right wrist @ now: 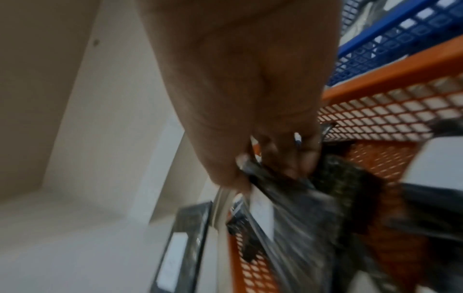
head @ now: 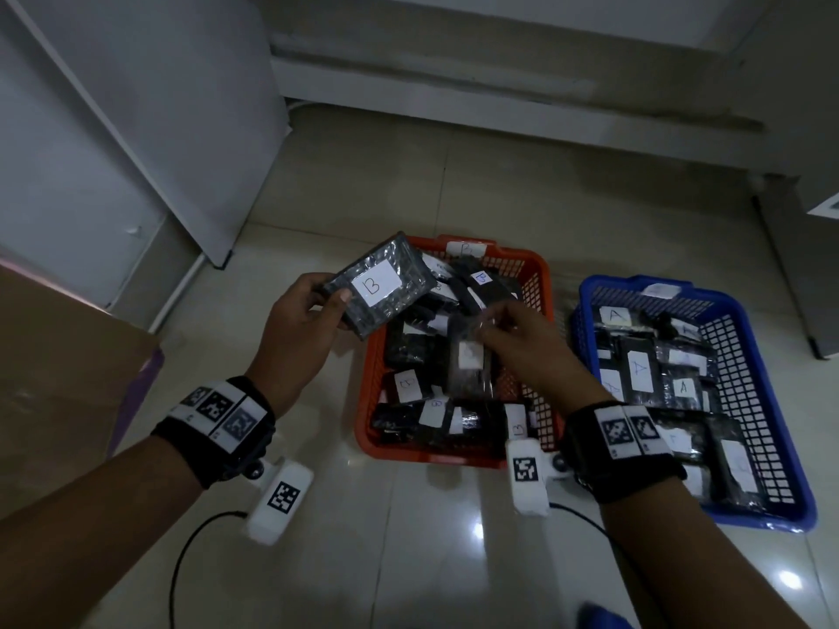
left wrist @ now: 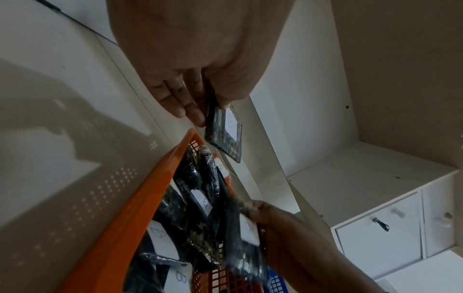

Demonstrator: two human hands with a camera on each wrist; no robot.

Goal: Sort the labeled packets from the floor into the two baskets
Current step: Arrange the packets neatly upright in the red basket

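My left hand pinches a dark packet with a white label marked B, held above the near left corner of the orange basket. The same packet shows in the left wrist view, thumb on top and fingers beneath. My right hand pinches the top edge of a second dark packet, which hangs over the orange basket; its label is blurred. That packet hangs below my fingers in the right wrist view. The orange basket holds several B packets. The blue basket on the right holds several A packets.
Both baskets stand on a glossy tiled floor. A white cabinet stands at the back left and a brown board lies at the left. A step or ledge runs behind the baskets. Black cables trail from my wrists.
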